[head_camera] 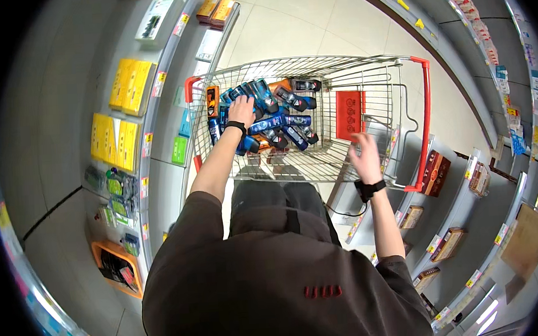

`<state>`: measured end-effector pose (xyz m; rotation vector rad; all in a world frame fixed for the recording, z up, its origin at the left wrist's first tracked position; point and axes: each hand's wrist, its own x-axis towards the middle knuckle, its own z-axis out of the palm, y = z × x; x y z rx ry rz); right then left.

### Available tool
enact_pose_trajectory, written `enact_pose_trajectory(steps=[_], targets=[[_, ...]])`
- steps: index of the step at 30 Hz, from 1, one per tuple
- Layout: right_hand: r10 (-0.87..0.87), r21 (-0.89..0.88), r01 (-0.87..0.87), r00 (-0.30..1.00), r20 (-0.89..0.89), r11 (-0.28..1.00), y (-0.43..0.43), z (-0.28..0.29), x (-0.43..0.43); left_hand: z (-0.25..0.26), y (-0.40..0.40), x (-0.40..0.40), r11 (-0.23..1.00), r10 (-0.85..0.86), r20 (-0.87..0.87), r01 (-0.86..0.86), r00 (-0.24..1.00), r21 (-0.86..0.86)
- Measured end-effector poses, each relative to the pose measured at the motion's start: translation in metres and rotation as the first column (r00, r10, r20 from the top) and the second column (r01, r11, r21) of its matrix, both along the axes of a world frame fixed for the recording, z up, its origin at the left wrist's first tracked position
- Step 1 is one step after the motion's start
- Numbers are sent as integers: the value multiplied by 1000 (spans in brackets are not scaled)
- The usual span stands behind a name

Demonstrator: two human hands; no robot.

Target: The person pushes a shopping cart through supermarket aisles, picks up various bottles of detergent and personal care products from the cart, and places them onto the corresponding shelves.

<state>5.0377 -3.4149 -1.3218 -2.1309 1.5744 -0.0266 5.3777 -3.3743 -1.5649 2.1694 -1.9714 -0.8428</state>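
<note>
A wire shopping cart (333, 164) with red plastic corners and a red handle stands sideways before me. Several bottles of toiletries, blue, teal, grey and orange, lie piled in its left half. My left hand (242, 110) reaches into the cart and rests on the teal and dark bottles (262, 94); whether its fingers grip one is hidden under the hand. Near the cart's near side, below the red panel (350, 114), is my right hand (365, 155), fingers spread and slightly curled, with nothing in it. Each wrist wears a black band.
Shelves with yellow boxes (125, 86), green packs and an orange-rimmed basket (139, 268) run along the left. On the right, shelves hold brown boxes (437, 171) and a brown cardboard piece (528, 244). Pale floor tiles (297, 18) show beyond the cart.
</note>
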Motion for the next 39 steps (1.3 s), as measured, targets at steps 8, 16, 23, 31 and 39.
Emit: enact_pose_trajectory(steps=[8,16,23,31,39], targets=[[140,235,-127,989,-40,964,-42,-135,57,-40,-17,17,938,-310,178,269,934,220],[17,526,134,962,-272,840,-92,-289,23,-61,-47,-29,949,-312,0,311,950,-39],[-126,443,179,981,-145,878,-108,-343,16,-96,-95,-101,904,-373,147,395,916,-165],[-864,843,515,484,-137,155,-139,-404,7,-121,-111,-127,845,-475,302,525,826,-106],[-991,934,354,104,-87,-45,-141,-432,22,-128,-110,-132,858,-440,321,498,839,-125]])
